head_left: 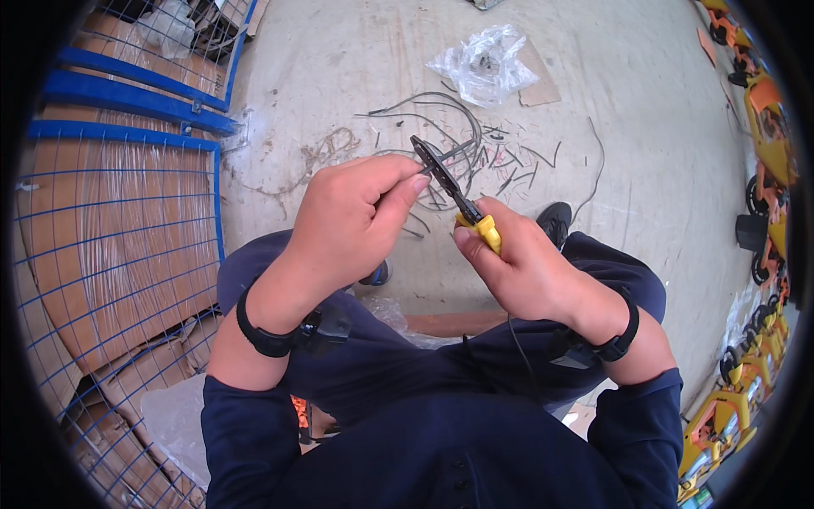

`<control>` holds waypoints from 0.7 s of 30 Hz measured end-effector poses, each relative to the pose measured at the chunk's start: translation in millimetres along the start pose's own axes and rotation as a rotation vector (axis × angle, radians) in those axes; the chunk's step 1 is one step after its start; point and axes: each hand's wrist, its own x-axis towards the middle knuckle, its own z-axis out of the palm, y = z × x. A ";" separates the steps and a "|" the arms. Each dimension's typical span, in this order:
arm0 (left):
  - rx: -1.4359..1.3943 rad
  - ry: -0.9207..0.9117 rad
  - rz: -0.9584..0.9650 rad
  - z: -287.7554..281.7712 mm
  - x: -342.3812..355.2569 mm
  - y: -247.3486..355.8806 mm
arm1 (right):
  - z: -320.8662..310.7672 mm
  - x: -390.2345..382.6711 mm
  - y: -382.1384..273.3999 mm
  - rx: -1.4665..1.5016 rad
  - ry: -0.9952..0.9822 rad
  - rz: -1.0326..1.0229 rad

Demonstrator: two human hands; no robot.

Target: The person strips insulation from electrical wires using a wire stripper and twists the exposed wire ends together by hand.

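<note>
My left hand [352, 216] pinches a thin dark wire [426, 169] between thumb and forefinger, at the dark head of a plier-like tool [441, 174]. My right hand [530, 267] is closed on the yellow handles [480, 229] of that tool, whose head points up and to the left. Whether its jaws are closed on the wire is unclear. A dark cable hangs below my right hand. On the concrete floor beyond my hands lie a loose loop of cable [471, 114] and several short cut pieces [527, 176].
A blue mesh cage [216, 195] with wrapped cardboard stands at my left. Crumpled plastic [482, 64] lies on cardboard [534, 89] further forward. Yellow and orange wheeled items [767, 153] line the right side. My knees are bent below my hands.
</note>
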 end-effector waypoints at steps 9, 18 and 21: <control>0.028 0.102 0.043 4.3 -2.6 5.3 | 5.3 1.0 8.4 0.190 -0.058 -0.059; 0.094 0.088 0.076 6.0 -2.2 7.2 | -2.8 -0.6 9.5 0.027 -0.151 -0.005; 0.108 0.081 0.069 6.5 -2.9 7.9 | -3.5 -1.6 3.7 0.189 -0.246 0.167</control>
